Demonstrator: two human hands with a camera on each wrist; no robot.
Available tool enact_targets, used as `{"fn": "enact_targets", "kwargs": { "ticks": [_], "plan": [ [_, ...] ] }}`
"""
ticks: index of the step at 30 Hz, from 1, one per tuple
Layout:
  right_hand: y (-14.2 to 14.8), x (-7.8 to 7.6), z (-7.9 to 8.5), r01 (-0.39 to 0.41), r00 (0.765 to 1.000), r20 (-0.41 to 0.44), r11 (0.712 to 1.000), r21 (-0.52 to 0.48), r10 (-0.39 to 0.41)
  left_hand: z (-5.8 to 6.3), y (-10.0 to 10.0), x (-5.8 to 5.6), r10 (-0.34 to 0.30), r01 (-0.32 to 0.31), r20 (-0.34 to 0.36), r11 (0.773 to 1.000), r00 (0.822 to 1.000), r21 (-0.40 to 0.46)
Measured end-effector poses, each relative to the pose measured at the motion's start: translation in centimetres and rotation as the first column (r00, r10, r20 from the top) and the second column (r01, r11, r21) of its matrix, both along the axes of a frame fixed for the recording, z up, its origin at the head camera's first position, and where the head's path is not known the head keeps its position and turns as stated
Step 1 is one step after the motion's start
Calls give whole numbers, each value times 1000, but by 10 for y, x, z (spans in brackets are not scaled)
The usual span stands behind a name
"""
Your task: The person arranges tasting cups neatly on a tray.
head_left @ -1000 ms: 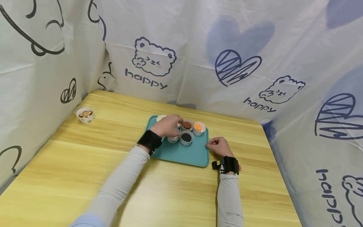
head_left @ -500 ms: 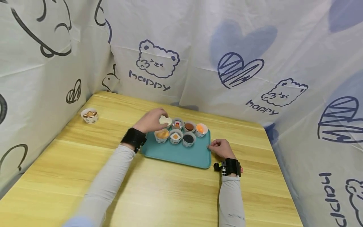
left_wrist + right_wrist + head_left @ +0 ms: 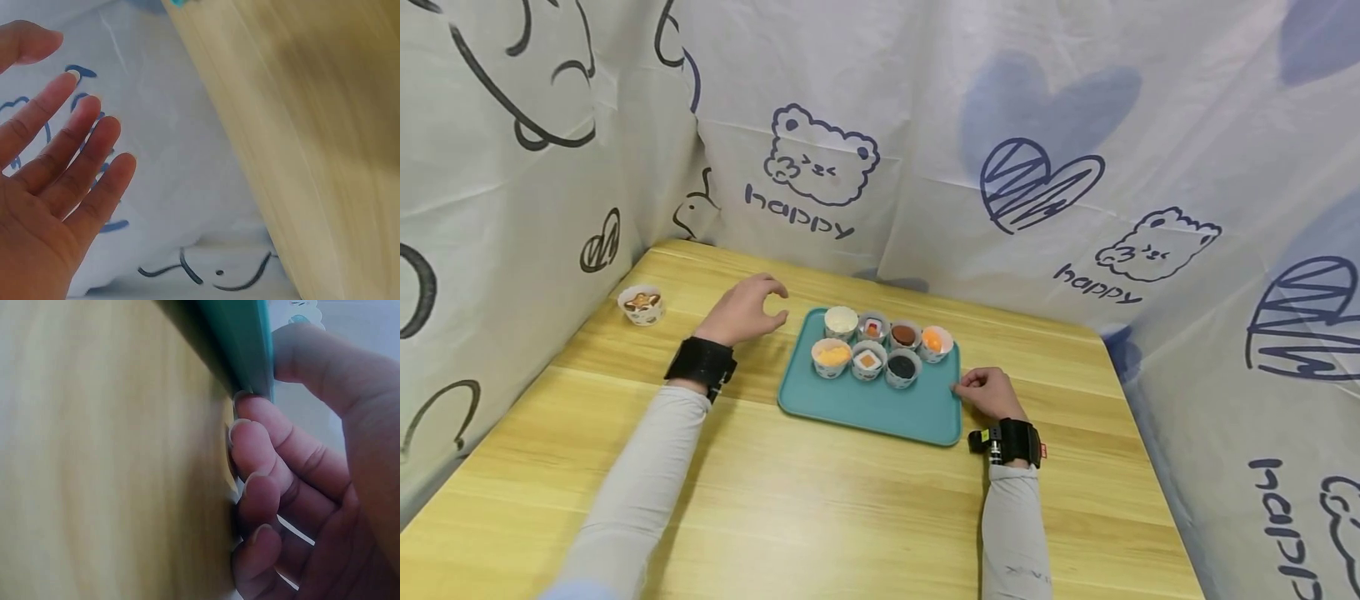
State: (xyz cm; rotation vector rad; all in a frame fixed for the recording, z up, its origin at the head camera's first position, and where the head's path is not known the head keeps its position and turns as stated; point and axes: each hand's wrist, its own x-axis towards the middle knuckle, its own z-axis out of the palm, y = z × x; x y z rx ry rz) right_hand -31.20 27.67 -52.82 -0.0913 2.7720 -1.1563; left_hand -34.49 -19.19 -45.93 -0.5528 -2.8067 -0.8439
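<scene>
A teal tray (image 3: pixel 865 414) bears several paper cups in two rows. In the back row are a cup with a pale cream filling (image 3: pixel 841 322), one with a red-and-white piece (image 3: pixel 873 327), a brown one (image 3: pixel 905 336) and an orange one (image 3: pixel 935 342). The front row has a yellow-filled cup (image 3: pixel 831 357), one with a white square (image 3: pixel 868 360) and a black-filled one (image 3: pixel 902 367). My right hand (image 3: pixel 991 392) pinches the tray's right edge, thumb on the rim, curled fingers (image 3: pixel 259 497) low against the table. My left hand (image 3: pixel 743 312) is in the air left of the tray, fingers apart, holding nothing.
A lone paper cup with a brown star-shaped top (image 3: pixel 642 305) stands at the table's far left. The wooden table (image 3: pixel 790 500) meets printed white cloth walls (image 3: pixel 925 150) at the back and sides.
My left hand has let go of the cream-filled cup at the tray's back left corner and moved left, off the tray. My right hand has kept its hold on the tray's edge.
</scene>
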Motion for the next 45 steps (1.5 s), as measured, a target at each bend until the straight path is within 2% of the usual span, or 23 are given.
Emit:
{"fn": "enact_targets", "kwargs": {
  "ticks": [7, 16, 27, 36, 45],
  "plan": [
    [0, -1, -1, -1, 1000, 2, 1000, -4, 1, -7, -25, 2, 57, -57, 5, 998, 998, -40],
    [3, -3, -3, -9, 1000, -5, 1000, -12, 9, -16, -64, 10, 125, -122, 38, 991, 991, -62],
    [3, -3, -5, -5, 1000, -4, 1000, -23, 4, -11, -121, 12, 207, -203, 44, 976, 977, -79],
    [4, -4, -2, 0, 1000, -24, 1000, -18, 0, -15, -142, 7, 205, -204, 1, 976, 979, -69],
    [1, -1, 0, 19, 1000, -4, 1000, -18, -19, -22, -159, 1, 200, -194, 53, 976, 978, -100]
  ]
}}
